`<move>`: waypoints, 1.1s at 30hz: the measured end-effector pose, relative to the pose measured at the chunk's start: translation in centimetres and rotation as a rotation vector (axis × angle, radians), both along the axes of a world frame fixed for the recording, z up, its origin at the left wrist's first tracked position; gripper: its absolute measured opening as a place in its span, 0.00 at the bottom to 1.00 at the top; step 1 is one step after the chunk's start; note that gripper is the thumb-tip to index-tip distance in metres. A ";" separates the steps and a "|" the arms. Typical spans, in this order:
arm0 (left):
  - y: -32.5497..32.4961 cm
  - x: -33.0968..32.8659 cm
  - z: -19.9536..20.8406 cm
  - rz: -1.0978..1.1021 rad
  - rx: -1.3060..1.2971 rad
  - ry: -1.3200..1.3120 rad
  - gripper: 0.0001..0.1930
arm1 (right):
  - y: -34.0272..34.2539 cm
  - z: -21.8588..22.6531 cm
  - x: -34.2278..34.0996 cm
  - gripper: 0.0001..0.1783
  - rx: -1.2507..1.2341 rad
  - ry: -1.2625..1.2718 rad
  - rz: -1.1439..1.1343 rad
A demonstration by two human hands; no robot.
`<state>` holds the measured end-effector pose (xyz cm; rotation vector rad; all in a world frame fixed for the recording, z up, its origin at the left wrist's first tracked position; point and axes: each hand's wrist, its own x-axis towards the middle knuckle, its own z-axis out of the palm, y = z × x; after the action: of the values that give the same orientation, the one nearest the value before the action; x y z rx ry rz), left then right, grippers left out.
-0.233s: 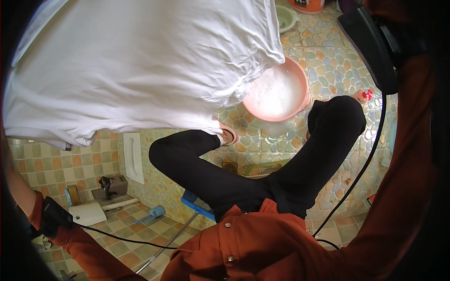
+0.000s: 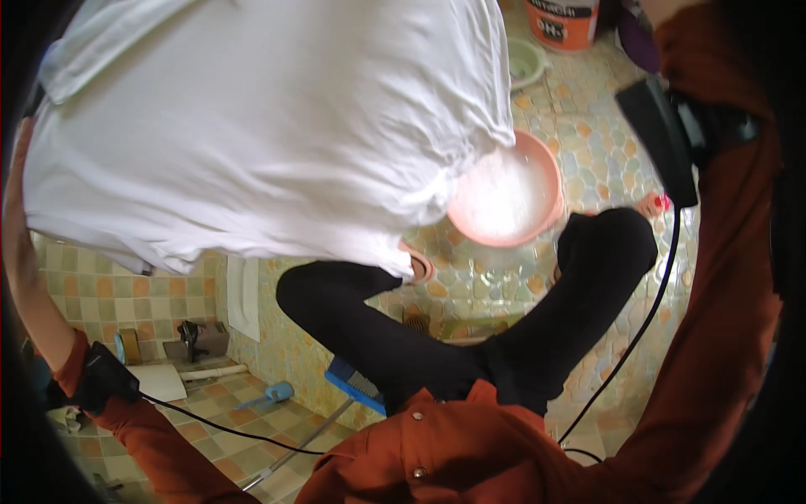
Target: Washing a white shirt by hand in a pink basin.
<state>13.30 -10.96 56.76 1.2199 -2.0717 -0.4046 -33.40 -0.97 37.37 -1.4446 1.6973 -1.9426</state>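
Observation:
A large white garment [image 2: 269, 126], possibly a shirt, hangs spread out in front of me, raised over the floor. Along its left side, at the dark rim of the picture, is my left hand [image 2: 20, 160], only partly seen; its fingers are lost in the rim. My right arm reaches up along the right side; a bit of bare wrist shows at the top, and the hand is out of the picture. The garment's right corner overlaps the edge of a pink basin [image 2: 550, 210] of white suds, which stands on the floor beyond my knees.
A pale green basin [image 2: 537, 63] and an orange bucket [image 2: 562, 29] stand at the far right. A pinkish bottle with a red top [image 2: 651, 203] is beside my right knee. To the left lie a blue dipper [image 2: 277, 392] and a blue-headed broom [image 2: 348, 382]. Black cables run from both forearms.
The view has shifted, so the floor and my legs appear lower. The garment's left edge has moved a little right and uncovers part of my left hand. My right wrist now shows.

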 end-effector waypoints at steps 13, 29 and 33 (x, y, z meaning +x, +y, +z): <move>0.8 -3.0 -4.6 -0.327 -0.161 -0.131 0.16 | 3.1 -3.9 0.2 0.16 0.032 -0.378 -0.060; 0.5 -3.7 -4.7 -0.297 -0.246 -0.219 0.17 | 2.7 -7.1 -1.9 0.14 0.285 -0.453 0.008; -0.4 -3.7 -4.7 -0.284 -0.255 -0.211 0.17 | 3.1 -6.8 -1.7 0.09 0.087 -0.489 0.008</move>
<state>9.57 -11.38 52.01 0.8501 -2.4025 -0.1349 -35.15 2.16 30.58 -0.8480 1.5183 -1.9777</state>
